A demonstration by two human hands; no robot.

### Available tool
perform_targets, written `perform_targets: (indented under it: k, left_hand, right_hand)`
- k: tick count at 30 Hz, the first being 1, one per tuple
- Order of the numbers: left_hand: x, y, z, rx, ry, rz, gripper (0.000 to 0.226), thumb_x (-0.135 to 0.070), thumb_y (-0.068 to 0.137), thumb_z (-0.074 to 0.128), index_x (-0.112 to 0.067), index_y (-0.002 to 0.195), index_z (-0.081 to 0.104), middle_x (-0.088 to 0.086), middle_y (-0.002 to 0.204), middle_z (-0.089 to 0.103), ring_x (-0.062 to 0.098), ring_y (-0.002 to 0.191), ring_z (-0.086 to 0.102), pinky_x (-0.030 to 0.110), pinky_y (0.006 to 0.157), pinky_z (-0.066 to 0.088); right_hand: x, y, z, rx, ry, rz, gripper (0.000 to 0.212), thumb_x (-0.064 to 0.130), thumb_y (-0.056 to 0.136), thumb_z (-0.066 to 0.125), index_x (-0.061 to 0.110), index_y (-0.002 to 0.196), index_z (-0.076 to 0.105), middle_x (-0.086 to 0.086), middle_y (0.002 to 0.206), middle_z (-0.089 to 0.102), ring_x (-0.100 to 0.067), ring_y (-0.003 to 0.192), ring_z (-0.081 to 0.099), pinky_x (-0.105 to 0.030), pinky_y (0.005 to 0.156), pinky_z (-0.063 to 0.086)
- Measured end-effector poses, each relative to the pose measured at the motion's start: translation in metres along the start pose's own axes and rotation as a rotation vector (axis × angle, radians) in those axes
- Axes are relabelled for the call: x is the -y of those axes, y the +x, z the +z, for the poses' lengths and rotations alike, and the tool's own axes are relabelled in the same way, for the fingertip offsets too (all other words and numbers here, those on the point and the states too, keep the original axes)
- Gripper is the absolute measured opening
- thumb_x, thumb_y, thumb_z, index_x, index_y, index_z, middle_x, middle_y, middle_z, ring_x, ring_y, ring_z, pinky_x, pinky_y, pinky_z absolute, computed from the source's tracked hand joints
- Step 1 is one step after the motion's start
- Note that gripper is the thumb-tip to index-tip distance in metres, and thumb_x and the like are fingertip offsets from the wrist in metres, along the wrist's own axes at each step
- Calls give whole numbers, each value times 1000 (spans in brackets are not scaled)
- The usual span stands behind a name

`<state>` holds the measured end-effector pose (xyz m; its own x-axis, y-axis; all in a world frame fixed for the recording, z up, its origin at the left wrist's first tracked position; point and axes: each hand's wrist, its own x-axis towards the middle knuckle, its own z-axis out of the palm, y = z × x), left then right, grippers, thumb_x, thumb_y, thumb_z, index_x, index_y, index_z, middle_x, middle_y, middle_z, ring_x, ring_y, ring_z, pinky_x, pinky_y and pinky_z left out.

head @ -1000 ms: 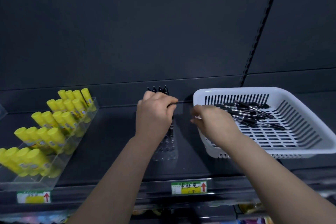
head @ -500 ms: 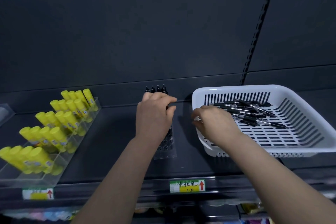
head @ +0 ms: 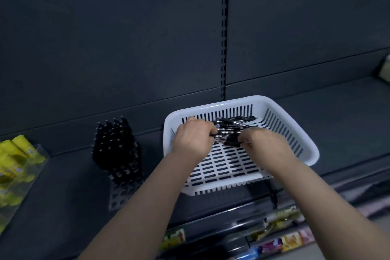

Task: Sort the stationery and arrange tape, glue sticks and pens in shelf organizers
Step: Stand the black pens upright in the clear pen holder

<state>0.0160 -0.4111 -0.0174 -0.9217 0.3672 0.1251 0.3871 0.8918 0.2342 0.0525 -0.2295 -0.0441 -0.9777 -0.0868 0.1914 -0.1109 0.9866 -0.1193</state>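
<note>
Our left hand (head: pixel 191 138) and right hand (head: pixel 260 142) each grip one end of a bundle of pens (head: pixel 229 135), low inside the white basket (head: pixel 232 101). An uneven grip could let outer pens slip out during transfer to the pen organizer (head: pixel 118 150).

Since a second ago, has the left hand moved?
Yes. The left hand went right, off the pen rack and into the white basket, where its grip is on the pens.
</note>
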Motion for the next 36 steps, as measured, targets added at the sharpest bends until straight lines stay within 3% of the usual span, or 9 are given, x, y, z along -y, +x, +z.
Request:
perform_targets:
  k: [5, 10, 15, 19, 21, 27, 29, 32, 36]
  left_hand:
    - [-26, 33, 27, 270, 57, 14, 23, -10, 89, 57, -17, 108, 69, 6, 107, 68, 25, 100, 61, 41, 87, 52]
    - [-35, 49, 42, 402, 197, 7, 25, -18, 87, 64, -24, 111, 61, -1, 109, 62, 21, 104, 56, 39, 86, 51]
    - [-26, 45, 46, 306, 174, 71, 28, -25, 84, 71, -23, 108, 58, -2, 107, 55, 19, 104, 45, 35, 84, 44]
    - [-23, 42, 49, 229, 112, 113, 25, -14, 82, 68, -18, 103, 55, 1, 102, 60, 21, 100, 49, 34, 75, 44]
    - [-21, 42, 50, 218, 141, 142, 20, -12, 82, 67, -19, 99, 60, -1, 98, 63, 21, 99, 50, 34, 74, 46]
    - [-22, 44, 49, 211, 119, 183, 10, -17, 86, 62, -23, 91, 56, -4, 92, 61, 18, 93, 53, 33, 72, 45]
    - [-23, 44, 44, 155, 7, 132, 12, -20, 88, 59, -28, 94, 53, -10, 86, 55, 14, 87, 53, 31, 67, 44]
    - [-20, 36, 26, -43, -133, 102, 26, -21, 88, 58, -35, 108, 51, -19, 73, 47, 1, 70, 47, 23, 57, 35]
    - [-3, 13, -18, -322, -343, 74, 43, -18, 88, 59, -34, 126, 46, -12, 71, 50, 6, 64, 52, 30, 63, 47]
  right_hand:
    - [-42, 1, 0, 52, 56, 133, 23, 20, 91, 53, 32, 106, 65, 4, 103, 66, -21, 93, 62, -30, 65, 49]
    - [-61, 11, 3, 65, 130, 193, 31, 8, 89, 51, 27, 108, 64, 2, 105, 64, -21, 95, 61, -28, 66, 44]
    - [-56, 28, 4, 234, 44, 184, 39, -3, 83, 46, 19, 112, 62, -6, 109, 62, -27, 96, 60, -32, 73, 49]
    - [-47, 30, 3, 361, -115, 182, 20, -3, 84, 45, 11, 92, 57, -6, 100, 62, -23, 75, 51, -30, 64, 42]
    - [-48, 29, 4, 354, -113, 191, 22, -1, 84, 47, 11, 94, 61, -6, 99, 63, -23, 75, 49, -29, 65, 43]
    - [-53, 29, -4, 179, 196, 167, 26, 13, 89, 48, 21, 106, 66, -1, 110, 59, -24, 98, 58, -30, 80, 47]
    - [-51, 30, -10, 58, 359, 143, 22, 15, 92, 49, 20, 108, 63, -2, 107, 55, -22, 95, 58, -29, 80, 45]
    - [-42, 32, -21, -151, 538, 142, 11, 16, 90, 56, 19, 98, 64, 0, 99, 59, -15, 82, 57, -27, 77, 45]
    - [-7, 36, -38, -359, 679, 71, 12, 21, 86, 65, 21, 98, 65, 6, 91, 64, -8, 79, 60, -20, 75, 46]
